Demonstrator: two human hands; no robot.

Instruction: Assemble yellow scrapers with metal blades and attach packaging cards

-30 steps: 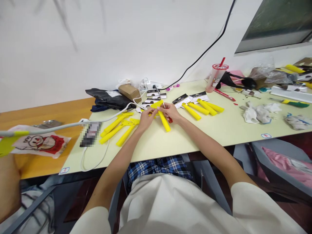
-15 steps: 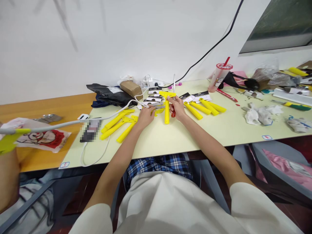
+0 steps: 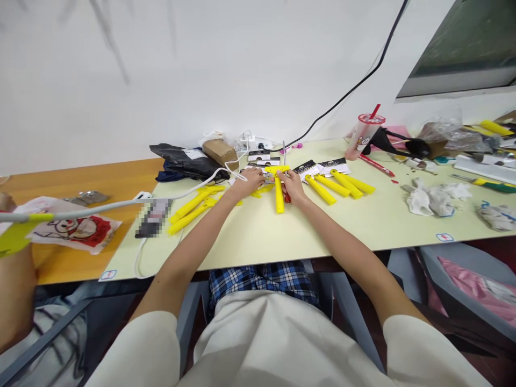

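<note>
My right hand (image 3: 293,186) is closed round a yellow T-shaped scraper handle (image 3: 279,196), its crosspiece away from me. The same hand also grips a screwdriver with a red grip (image 3: 287,198), its thin shaft (image 3: 284,155) pointing at the wall. Just left of the crosspiece, my left hand (image 3: 249,183) has its fingers bent over small greyish pieces; what they pinch is too small to make out. Small yellow parts (image 3: 263,190) lie beneath it. More yellow scraper handles (image 3: 189,215) rest to the left, partly behind my forearm. Several finished-looking yellow scrapers (image 3: 322,189) lie to the right.
Black-and-white cards (image 3: 264,158) lie behind my hands. A white cable (image 3: 193,188) crosses on the left above a phone (image 3: 153,217). A black bag (image 3: 187,161) and brown box (image 3: 220,152) are at the back; a drink cup (image 3: 364,135) stands right. Another person's arm (image 3: 18,290) is far left.
My left hand has moved right and forward, closer to the crosspiece of the handle. My right hand keeps the handle and screwdriver. The view has shifted slightly.
</note>
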